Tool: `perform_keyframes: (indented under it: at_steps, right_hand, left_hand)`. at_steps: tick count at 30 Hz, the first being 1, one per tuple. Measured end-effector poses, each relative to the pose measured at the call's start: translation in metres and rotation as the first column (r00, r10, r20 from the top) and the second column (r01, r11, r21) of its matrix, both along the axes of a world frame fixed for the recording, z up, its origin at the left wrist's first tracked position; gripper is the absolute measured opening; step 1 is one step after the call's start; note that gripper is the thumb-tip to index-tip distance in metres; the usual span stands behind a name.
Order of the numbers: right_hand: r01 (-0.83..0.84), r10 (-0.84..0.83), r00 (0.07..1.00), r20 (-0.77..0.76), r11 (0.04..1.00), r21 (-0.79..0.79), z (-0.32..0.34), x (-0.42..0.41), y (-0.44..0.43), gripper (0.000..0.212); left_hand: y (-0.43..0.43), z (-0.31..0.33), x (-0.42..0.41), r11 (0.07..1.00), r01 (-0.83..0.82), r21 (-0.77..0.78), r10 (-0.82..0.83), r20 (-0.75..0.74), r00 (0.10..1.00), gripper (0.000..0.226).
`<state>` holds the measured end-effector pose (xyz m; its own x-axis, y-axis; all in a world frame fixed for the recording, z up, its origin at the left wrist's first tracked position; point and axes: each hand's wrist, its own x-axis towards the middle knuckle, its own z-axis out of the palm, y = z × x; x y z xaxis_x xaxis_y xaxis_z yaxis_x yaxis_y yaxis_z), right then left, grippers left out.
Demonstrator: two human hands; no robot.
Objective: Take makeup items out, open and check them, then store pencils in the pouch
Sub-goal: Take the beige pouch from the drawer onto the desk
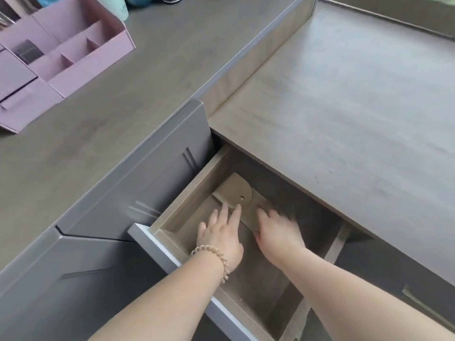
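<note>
Grey wood-grain desk (344, 119) fills the view from above, stepping up on the left to a higher level where a pink divided organizer (81, 70) stands near the far corner. Below the desk's front edge a drawer (187, 195) stands pulled out, its pale wooden walls and floor in view.

Inside the drawer, toward its back, lies a tan pouch (234, 190), set at a slant with its rounded flap closed over a small metal snap (241, 197). Part of the pouch's far end sits in shadow under the desk.

Both bare forearms reach in from the lower edge, angled forward and down into the drawer. The left hand (221, 237) (a beaded bracelet (214, 254) circles its wrist) is palm down, fingers straight and slightly spread, with the two longest fingertips touching the pouch at the lower edge of the flap, just beside the snap. The right hand (278, 232) is also palm down, lying over the pouch's right end with its thumb held out to the side. Motion blur smears its fingers, so whether they grip the pouch or merely rest on it cannot be told. The two hands sit side by side, close but apart.
</note>
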<state>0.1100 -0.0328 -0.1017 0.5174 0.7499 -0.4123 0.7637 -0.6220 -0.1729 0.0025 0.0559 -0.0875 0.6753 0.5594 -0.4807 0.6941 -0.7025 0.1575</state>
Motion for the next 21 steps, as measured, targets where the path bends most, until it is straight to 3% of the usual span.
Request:
perform_keyframes:
  at_steps: [6, 9, 12, 14, 16, 18, 21]
  right_hand:
    - [0.107, -0.108, 0.994, -0.005, 0.988, -0.114, -0.023, 0.005, 0.022, 0.067]
    - [0.108, -0.105, 0.994, 0.033, 0.991, -0.076, -0.026, -0.001, 0.019, 0.068]
    - [0.136, -0.137, 0.99, 0.042, 0.99, 0.024, -0.018, -0.008, 0.015, 0.074]
    - [0.155, -0.155, 0.988, -0.014, 0.984, 0.082, -0.013, -0.011, 0.017, 0.076]
    - [0.18, -0.165, 0.978, -0.123, 0.977, 0.118, -0.001, -0.013, 0.016, 0.07]
    - [0.172, -0.134, 0.975, -0.179, 0.961, 0.218, 0.011, -0.019, 0.012, 0.05]
    - [0.209, -0.144, 0.972, -0.187, 0.893, 0.398, 0.038, -0.021, -0.002, 0.025]
  left_hand:
    - [0.013, -0.028, 0.014, 0.999, 0.014, -0.048, -0.018, -0.068, 0.998, 0.081]
    - [0.014, -0.032, 0.014, 0.992, -0.012, -0.124, -0.004, -0.131, 0.991, 0.079]
    - [0.01, -0.029, 0.01, 0.958, -0.147, -0.247, 0.11, -0.16, 0.981, 0.08]
    - [0.009, -0.026, 0.008, 0.878, -0.305, -0.368, 0.264, -0.157, 0.952, 0.08]
    - [0.008, -0.014, 0.007, 0.765, -0.426, -0.482, 0.437, -0.098, 0.894, 0.079]
    - [0.005, 0.001, 0.004, 0.713, -0.473, -0.518, 0.545, -0.015, 0.838, 0.074]
    - [-0.004, 0.035, 0.005, 0.815, -0.441, -0.377, 0.541, 0.223, 0.811, 0.069]
